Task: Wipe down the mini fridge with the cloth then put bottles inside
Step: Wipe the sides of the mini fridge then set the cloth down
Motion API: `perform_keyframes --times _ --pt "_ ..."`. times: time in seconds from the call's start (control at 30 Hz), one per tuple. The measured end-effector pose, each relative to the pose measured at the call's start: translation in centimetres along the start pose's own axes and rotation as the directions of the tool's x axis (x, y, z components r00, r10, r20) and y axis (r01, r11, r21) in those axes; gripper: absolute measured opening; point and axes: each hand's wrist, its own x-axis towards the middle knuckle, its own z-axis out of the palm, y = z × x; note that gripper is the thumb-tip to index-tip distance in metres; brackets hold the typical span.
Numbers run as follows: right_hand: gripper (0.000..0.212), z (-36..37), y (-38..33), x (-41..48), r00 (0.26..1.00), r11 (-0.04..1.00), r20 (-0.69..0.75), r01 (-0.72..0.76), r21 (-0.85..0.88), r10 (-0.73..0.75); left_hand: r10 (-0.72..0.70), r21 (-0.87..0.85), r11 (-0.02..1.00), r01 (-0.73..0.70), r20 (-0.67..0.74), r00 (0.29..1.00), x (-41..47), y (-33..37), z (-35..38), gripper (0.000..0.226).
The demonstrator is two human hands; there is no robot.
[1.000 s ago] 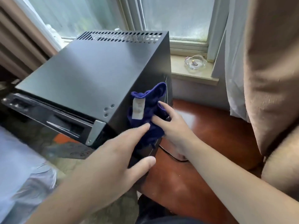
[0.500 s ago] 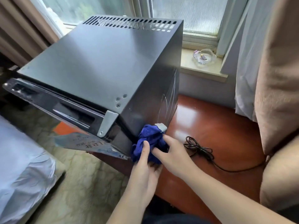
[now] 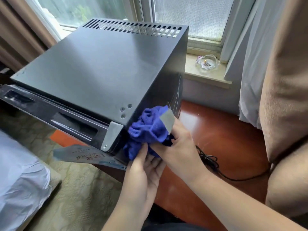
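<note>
A black mini fridge (image 3: 100, 72) stands on a red-brown wooden table (image 3: 225, 139) by the window, its door facing left. A crumpled blue cloth (image 3: 148, 129) with a grey label lies against the fridge's right side, near the front top corner. My right hand (image 3: 180, 147) grips the cloth from the right. My left hand (image 3: 143, 172) is under the cloth with its palm up, thumb and fingers touching the lower folds. No bottles are in view.
A black power cable (image 3: 216, 165) is coiled on the table right of my hands. A glass ashtray (image 3: 207, 62) sits on the windowsill. A printed sheet (image 3: 86, 157) sticks out under the fridge. White bedding (image 3: 18, 177) lies lower left; beige curtains (image 3: 283, 80) hang at right.
The cloth went from the fridge's side down to the bottom corner, then back up toward the top front corner. My left hand moved in under the cloth.
</note>
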Motion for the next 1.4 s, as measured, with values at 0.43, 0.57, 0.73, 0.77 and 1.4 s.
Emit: perform_keyframes --times 0.43,0.57,0.73,0.77,1.4 --pt "0.015 -3.3 9.0 -2.5 0.626 0.695 0.309 -0.679 -0.237 0.716 -0.261 -0.053 0.965 0.257 -0.312 0.914 8.1 -8.8 -6.8 0.029" --pt "0.019 -4.8 10.5 -4.3 0.647 0.713 0.305 -0.66 -0.236 0.699 -0.257 -0.03 0.964 0.263 -0.336 0.906 10.0 -11.2 -8.6 0.027" --pt "0.023 -7.4 12.6 -6.5 0.587 0.641 0.264 -0.658 -0.395 0.765 -0.248 -0.001 0.961 0.278 -0.452 0.857 11.9 -14.7 -11.5 0.031" --pt "0.028 -8.0 13.0 -6.8 0.579 0.628 0.257 -0.653 -0.422 0.774 -0.244 0.008 0.959 0.282 -0.478 0.844 12.0 -15.3 -11.9 0.031" --pt "0.059 -6.9 13.0 -2.8 0.742 0.775 0.222 -0.605 -0.183 0.632 -0.168 -0.044 0.986 0.162 -0.259 0.951 8.8 -10.6 -7.5 0.035"
